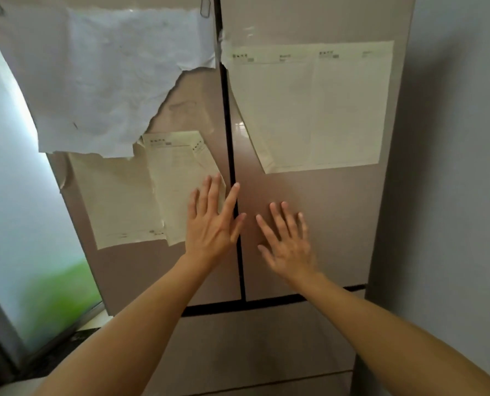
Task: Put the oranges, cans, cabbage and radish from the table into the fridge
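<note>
A beige fridge [323,212] with two upper doors fills the view, and both doors are shut with a dark seam between them. My left hand [212,224] lies flat with fingers spread on the left door, its fingertips at the seam. My right hand [288,244] is spread flat against the right door just right of the seam. Neither hand holds anything. No oranges, cans, cabbage, radish or table are in view.
Torn white paper [109,81] and cream printed sheets [315,107] are stuck to the doors. Drawer fronts [252,338] sit below the doors. A frosted window [18,195] is at the left, and a grey wall [460,167] closes the right side.
</note>
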`<control>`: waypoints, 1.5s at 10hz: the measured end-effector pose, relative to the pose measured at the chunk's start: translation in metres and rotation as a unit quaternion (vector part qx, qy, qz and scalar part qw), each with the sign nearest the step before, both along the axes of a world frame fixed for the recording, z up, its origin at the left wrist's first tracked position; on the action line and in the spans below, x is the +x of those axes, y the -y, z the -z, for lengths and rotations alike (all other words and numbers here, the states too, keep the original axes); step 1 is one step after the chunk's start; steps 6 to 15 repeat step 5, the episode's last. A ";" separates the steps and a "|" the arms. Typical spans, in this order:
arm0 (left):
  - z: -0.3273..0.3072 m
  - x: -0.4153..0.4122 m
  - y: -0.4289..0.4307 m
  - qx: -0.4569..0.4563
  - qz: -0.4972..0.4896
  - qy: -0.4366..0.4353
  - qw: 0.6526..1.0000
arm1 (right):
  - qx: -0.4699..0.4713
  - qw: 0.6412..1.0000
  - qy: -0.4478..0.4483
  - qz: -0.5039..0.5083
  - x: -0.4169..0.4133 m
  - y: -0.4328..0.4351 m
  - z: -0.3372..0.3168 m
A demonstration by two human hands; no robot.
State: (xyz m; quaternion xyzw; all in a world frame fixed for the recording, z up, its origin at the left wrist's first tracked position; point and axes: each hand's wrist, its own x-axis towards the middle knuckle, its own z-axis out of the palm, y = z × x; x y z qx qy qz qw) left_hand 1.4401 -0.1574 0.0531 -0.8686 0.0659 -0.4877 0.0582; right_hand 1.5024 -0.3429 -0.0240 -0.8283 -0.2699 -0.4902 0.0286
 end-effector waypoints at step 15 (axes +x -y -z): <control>0.022 0.040 -0.016 0.084 -0.036 0.109 0.990 | 0.205 0.930 -0.110 -0.284 -0.020 0.036 -0.060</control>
